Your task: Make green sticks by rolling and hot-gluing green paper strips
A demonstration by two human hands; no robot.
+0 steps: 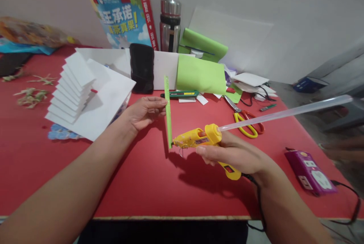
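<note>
My left hand (148, 113) pinches a thin light-green strip (168, 117) by its left side, holding it edge-on above the table. My right hand (233, 153) is wrapped around a yellow hot glue gun (199, 138), and a long clear glue stick (284, 114) juts out of its back end. The gun's nozzle is at the lower end of the strip, touching it or very close. Small shiny spots, perhaps glue, show near the strip's upper end. Which face of the strip they lie on is hard to make out.
On the red table (142, 191) lie fanned white boards (71, 88), a green box cutter (182, 94), scissors (246, 120) and a purple power strip (311, 173) with a cord. A black phone (142, 68), green sheet (200, 74) and steel thermos (170, 24) stand behind.
</note>
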